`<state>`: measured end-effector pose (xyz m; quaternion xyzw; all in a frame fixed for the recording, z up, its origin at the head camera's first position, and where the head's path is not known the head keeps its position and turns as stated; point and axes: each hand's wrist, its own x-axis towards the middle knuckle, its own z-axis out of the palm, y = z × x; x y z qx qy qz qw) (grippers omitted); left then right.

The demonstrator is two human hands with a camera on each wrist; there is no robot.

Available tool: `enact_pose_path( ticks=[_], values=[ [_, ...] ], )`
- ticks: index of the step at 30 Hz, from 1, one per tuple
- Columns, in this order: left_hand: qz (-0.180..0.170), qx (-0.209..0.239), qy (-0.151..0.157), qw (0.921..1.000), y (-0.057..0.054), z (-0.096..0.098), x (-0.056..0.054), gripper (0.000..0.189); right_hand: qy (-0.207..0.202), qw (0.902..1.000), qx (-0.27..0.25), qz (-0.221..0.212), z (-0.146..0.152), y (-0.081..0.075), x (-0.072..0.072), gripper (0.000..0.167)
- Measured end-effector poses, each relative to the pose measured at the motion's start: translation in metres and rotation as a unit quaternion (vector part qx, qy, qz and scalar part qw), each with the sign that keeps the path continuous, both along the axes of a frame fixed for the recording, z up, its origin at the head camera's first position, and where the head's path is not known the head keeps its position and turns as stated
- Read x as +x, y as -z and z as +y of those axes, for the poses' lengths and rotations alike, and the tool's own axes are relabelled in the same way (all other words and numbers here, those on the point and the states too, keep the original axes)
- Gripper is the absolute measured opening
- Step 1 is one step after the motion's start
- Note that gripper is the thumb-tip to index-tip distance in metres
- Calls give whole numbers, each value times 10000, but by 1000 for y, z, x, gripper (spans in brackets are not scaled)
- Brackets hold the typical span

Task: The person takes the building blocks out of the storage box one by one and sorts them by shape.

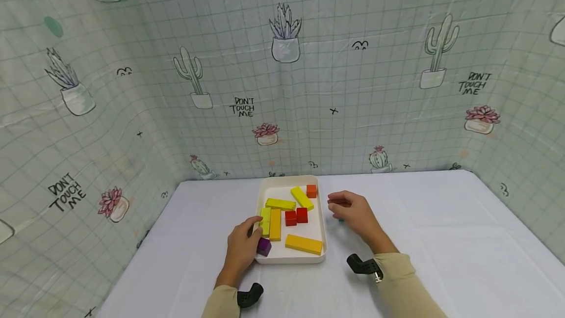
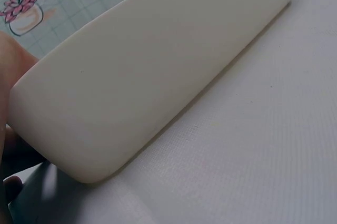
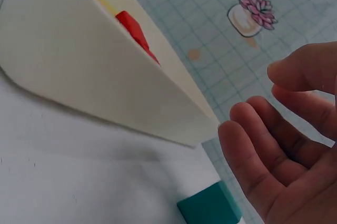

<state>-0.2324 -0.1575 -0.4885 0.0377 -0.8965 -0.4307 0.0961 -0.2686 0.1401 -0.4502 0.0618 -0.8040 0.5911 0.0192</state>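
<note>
A white tray (image 1: 278,191) with several coloured blocks in it lies on the white table. My left hand (image 1: 240,244) grips the tray's left wall, with fingertips over the rim beside a lime block (image 1: 265,222). Close to its thumb sits a purple cube (image 1: 264,246). The left wrist view shows mostly the tray's outer wall (image 2: 131,77). Off the tray's right side hovers my right hand (image 1: 353,212), fingers loosely bent and nothing between them. Below it on the table is a teal block (image 3: 210,205), mostly hidden in the head view.
Inside the tray are two red cubes (image 1: 291,218), an orange cube (image 1: 311,191) at the far right corner, and long yellow blocks (image 1: 280,204). A longer amber block (image 1: 303,244) lies near the front. Cloth printed with cacti (image 1: 287,87) hangs behind the table and at both sides.
</note>
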Motion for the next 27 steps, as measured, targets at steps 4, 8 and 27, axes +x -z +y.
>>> enact_pose_path(
  ticks=[4,8,27],
  values=[
    [17,16,-28,10000,0,-1,-2,34,-192,9998,-65,61,-16,-3,-4,34],
    [42,31,18,10000,-1,-1,-2,33,-371,9991,-180,2,-30,-5,-8,32],
    [136,65,46,9999,1,-1,-1,32,-235,9871,1576,-159,-69,-5,-18,28]
  ],
)
